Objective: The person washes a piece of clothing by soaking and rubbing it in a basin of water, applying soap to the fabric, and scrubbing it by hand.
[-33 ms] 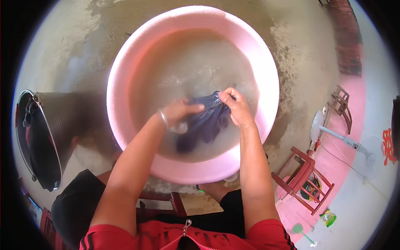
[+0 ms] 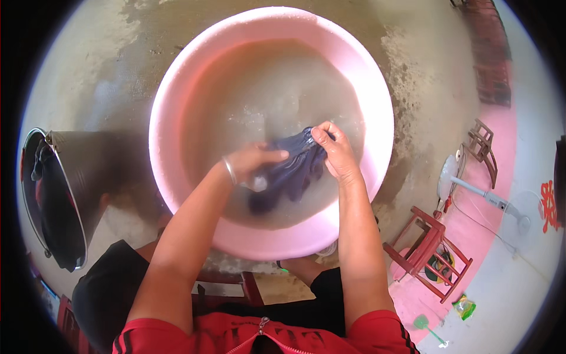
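Dark blue wet garment (image 2: 289, 177) lies bunched in the soapy water of the pink plastic basin (image 2: 177, 88), gripped by both hands: left hand (image 2: 250, 162) closed over its middle, right hand (image 2: 336, 153) pinching its top edge. A metal bucket (image 2: 76, 159) of clothes stands left; a red wooden stool (image 2: 427, 251) stands right.

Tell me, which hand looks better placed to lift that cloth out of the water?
Probably the right hand: it already pinches the raised end of the cloth. The left hand lies flatter on it, lower in the basin.
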Action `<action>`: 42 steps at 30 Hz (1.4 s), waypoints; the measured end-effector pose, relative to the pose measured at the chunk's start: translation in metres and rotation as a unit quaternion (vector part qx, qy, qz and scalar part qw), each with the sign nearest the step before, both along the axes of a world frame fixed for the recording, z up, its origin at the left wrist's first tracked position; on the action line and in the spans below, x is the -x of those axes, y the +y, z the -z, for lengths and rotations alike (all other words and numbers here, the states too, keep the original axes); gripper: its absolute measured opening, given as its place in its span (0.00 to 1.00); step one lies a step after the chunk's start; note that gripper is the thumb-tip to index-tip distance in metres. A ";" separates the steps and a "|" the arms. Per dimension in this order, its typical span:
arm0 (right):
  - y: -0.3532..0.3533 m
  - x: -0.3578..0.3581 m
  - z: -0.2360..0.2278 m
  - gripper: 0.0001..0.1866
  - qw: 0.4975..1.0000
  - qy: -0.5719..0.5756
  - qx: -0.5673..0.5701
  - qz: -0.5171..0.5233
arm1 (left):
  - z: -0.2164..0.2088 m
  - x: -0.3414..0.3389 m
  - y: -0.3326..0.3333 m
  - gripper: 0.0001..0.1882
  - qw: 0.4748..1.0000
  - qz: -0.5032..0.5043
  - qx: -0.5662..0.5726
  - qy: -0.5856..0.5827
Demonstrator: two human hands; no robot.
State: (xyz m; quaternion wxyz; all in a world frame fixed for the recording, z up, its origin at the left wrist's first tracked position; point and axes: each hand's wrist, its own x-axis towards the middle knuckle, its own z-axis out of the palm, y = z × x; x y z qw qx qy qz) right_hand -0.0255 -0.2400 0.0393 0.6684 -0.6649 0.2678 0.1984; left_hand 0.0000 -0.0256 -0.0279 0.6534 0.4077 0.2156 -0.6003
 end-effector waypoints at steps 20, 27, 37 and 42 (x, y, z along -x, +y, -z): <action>0.141 0.001 0.019 0.10 0.895 -0.200 0.396 -0.038 | 0.044 0.022 -0.012 0.12 0.887 -0.446 0.113 0.042; 0.121 0.004 0.036 0.06 0.905 -0.251 0.343 -0.032 | 0.018 0.022 -0.020 0.11 0.941 -0.332 0.071 -0.002; 0.079 -0.011 0.075 0.16 0.949 -0.067 0.306 0.027 | 0.012 0.002 -0.022 0.12 0.919 -0.369 -0.094 0.100; 0.153 0.000 -0.007 0.12 0.868 -0.285 0.394 -0.102 | 0.055 0.034 -0.016 0.18 0.728 -0.412 0.546 0.048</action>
